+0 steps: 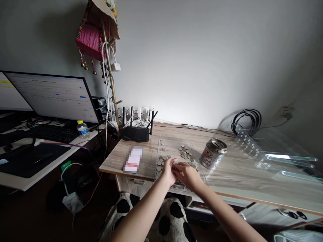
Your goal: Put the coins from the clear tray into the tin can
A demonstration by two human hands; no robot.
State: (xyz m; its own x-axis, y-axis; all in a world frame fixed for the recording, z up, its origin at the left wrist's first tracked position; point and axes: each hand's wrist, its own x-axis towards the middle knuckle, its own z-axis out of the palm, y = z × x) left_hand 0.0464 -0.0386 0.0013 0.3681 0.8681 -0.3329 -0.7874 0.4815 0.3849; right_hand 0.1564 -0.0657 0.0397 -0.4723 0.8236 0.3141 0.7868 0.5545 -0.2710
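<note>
My left hand is cupped with its fingers curled, close above a clear plastic tray. Against it, my right hand is closed, thumb and fingertips pinched together at the left palm. What lies between the two hands is too small and covered to make out. Loose silver and brass-coloured coins are spread over the tray in groups, and more coins lie beside my left hand. Some are hidden under my hands and wrists. Just right of the tray stands a printed metal tin with a lid.
A phone-like slab, blurred out, lies left of the tray. Behind it stands a black router with upright antennas. Clear acrylic panels and a coiled black cable are at the right. The wooden desk's front edge runs before me.
</note>
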